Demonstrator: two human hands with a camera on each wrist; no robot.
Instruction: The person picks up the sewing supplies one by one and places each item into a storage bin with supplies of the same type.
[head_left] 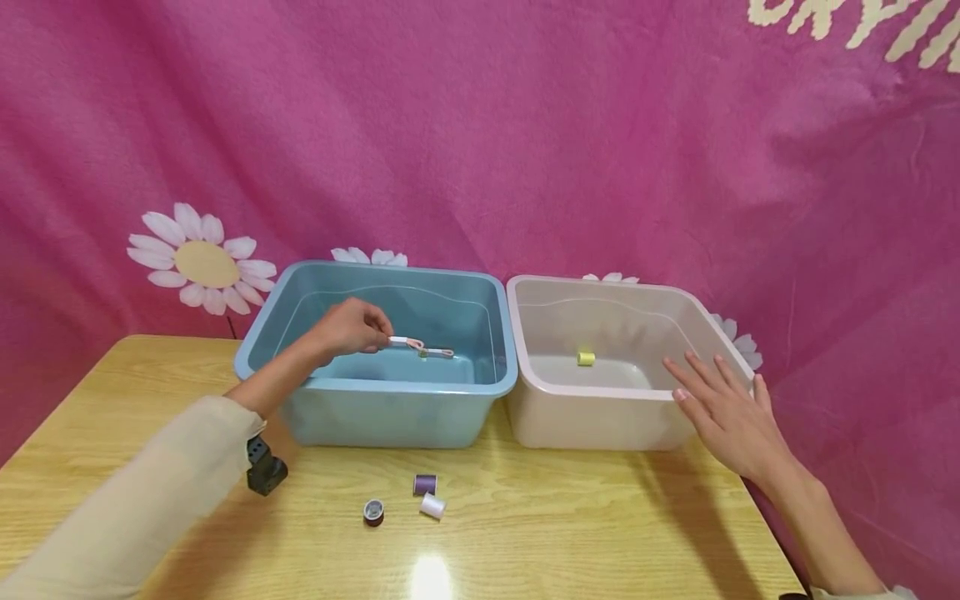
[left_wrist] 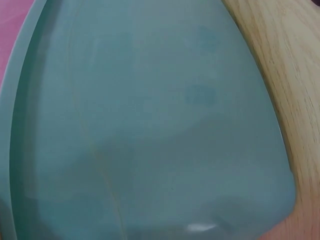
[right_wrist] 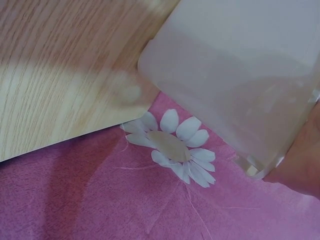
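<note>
My left hand [head_left: 354, 327] is over the blue tub [head_left: 390, 387], pinching the white end of a small pink-and-white looped strand [head_left: 407, 342]. Just right of it, a similar looped strand [head_left: 438, 353] shows inside the tub. The left wrist view has only the blue tub [left_wrist: 150, 100] and some tabletop, with the hand out of sight. At the right front corner of the beige tub [head_left: 600, 417], my right hand [head_left: 731, 417] rests on the rim with fingers spread, holding nothing. Part of that hand [right_wrist: 297, 155] shows by the tub's edge in the right wrist view.
A yellow thread spool [head_left: 586, 358] lies in the beige tub. In front of the blue tub, a purple spool [head_left: 425, 484], a white spool [head_left: 432, 506] and a dark spool [head_left: 373, 512] sit on the wooden table [head_left: 570, 533]. A pink flowered cloth [head_left: 480, 150] hangs behind.
</note>
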